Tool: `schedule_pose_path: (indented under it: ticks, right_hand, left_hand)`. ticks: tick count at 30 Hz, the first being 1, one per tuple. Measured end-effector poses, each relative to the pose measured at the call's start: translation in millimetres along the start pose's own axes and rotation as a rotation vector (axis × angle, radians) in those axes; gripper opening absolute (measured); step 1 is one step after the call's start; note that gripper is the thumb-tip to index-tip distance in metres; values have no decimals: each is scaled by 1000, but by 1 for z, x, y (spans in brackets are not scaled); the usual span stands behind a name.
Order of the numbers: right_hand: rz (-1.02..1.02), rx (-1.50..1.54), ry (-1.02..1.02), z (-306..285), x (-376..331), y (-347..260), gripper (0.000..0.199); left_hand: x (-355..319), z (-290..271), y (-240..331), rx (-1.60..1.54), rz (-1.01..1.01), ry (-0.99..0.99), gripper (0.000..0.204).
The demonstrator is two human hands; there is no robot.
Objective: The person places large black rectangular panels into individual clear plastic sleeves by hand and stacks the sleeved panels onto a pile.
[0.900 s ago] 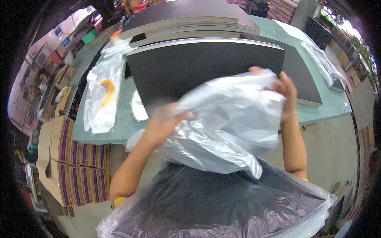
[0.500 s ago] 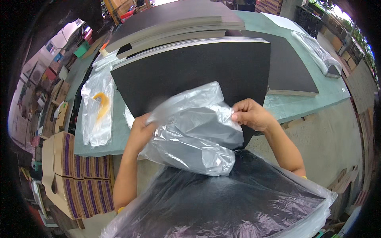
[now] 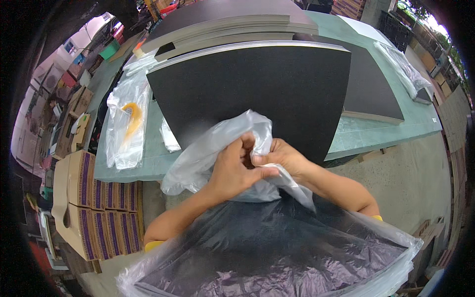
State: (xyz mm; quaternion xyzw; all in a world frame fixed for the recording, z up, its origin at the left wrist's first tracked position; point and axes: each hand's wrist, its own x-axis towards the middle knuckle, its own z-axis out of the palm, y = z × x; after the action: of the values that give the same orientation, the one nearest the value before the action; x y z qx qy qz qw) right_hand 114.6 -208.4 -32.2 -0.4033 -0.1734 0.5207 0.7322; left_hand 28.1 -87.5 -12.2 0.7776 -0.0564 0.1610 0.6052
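Observation:
My left hand [image 3: 228, 171] and my right hand [image 3: 288, 159] are close together in the middle, both closed on a crumpled clear plastic bag [image 3: 190, 161]. Its film bunches between my fingers, and a loose flap trails below my right hand. Some of my left fingertips are hidden in the folds. Right behind the bag, a thick stack of large black boards [image 3: 262, 84] stands tilted at the table's near edge, pale edges along its top. Below my hands spreads a wide dark sheet [image 3: 277, 252] covered in clear plastic; whether it joins the held bag I cannot tell.
A green table [image 3: 386, 133] carries more dark boards [image 3: 227, 22] at the back and a lower board stack [image 3: 368, 81] at right. Folded plastic bags [image 3: 126, 128] with a yellow strip lie at left, a plastic-wrapped bundle [image 3: 405, 72] far right. Cardboard cartons [image 3: 99, 213] stand lower left.
My hands have come together from holding the plastic spread apart. My left hand moved right, my right hand slightly left, and the film between them is now bunched up.

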Motion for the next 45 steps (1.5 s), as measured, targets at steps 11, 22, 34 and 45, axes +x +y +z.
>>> schedule_pose_path:
  ticks: [11,22,34,45]
  right_hand:
    - [-44,-61,41,-13,-10,-22,21]
    - [-5,220,-257,-28,-5,-30,18]
    - [-515,358,146,-101,-54,-82,16]
    - [-87,-195,-252,-16,-33,-50,10]
  left_hand:
    - [1,-11,-6,-170,-139,-30,35]
    - [2,-20,-8,228,14,-86,34]
    - [-341,-221,-210,172,-701,1317,17]
    - [-48,-120,-2,299,-72,446,9]
